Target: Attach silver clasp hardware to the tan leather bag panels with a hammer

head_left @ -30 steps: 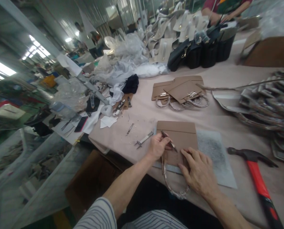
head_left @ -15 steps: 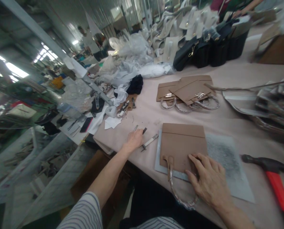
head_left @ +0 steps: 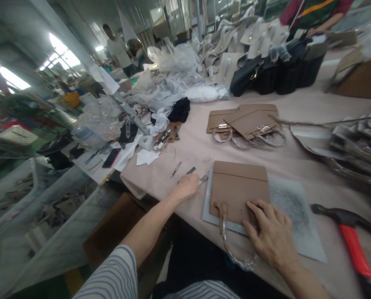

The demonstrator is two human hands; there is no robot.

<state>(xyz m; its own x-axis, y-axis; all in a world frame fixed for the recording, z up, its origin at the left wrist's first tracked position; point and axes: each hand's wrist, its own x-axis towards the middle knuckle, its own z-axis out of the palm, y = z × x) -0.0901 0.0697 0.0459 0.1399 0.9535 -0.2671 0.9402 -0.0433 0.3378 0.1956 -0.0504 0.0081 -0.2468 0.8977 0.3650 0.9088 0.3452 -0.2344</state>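
A tan bag panel [head_left: 239, 189] lies on a grey mat [head_left: 286, 203] in front of me. Its plastic-wrapped handle [head_left: 235, 259] hangs over the table's near edge. My right hand [head_left: 272, 234] rests flat on the panel's lower right part, fingers spread. My left hand [head_left: 187, 187] is just left of the mat with its fingers curled over a silver metal tool [head_left: 203, 179], whose tip sticks out towards the panel. A dark-tipped tool [head_left: 190, 170] and a thin metal pick [head_left: 175, 169] lie on the table just beyond that hand.
A red-handled hammer [head_left: 353, 245] lies at the right. A stack of tan panels with handles [head_left: 246, 122] sits further back, with black bags [head_left: 275, 70] and plastic wrap [head_left: 175, 66] behind it. Wrapped parts [head_left: 356, 145] are piled at the right. Another person [head_left: 313, 14] stands at the far end.
My left hand took a dark-tipped tool off the panel and laid it on the table to the left, then shifted onto the silver tool. My right hand stayed flat on the panel.
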